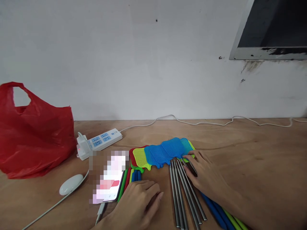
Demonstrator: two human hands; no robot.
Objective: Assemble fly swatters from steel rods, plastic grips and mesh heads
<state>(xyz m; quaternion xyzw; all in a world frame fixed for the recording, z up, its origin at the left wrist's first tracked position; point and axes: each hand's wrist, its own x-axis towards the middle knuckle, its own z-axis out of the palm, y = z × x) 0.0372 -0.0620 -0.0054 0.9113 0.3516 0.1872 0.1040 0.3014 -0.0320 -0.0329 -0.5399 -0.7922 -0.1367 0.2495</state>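
My left hand [141, 199] lies low in the middle with loosely bent fingers, its thumb a little apart from the forefinger. Nothing shows in its grasp. Under and beyond it are coloured handles [127, 179] in green, red, yellow and blue, partly hidden. Over the upper ends of several thin metal rods [178, 195], my right hand [203, 171] has its thumb and fingers apart, with no held thing visible. Its fingertips are by the overlapping mesh fly swatter heads [163, 151], mostly blue, with red, yellow and green ones. Blue and yellow-green handles [218, 212] lie partly beneath the right forearm.
Left of the handles lies a lit phone [110, 182], partly pixelated, with a cable plugged in. A white power strip [105, 140] with a plugged-in charger and a white oval object [71, 184] are further left. A red plastic bag [38, 137] stands at the far left.
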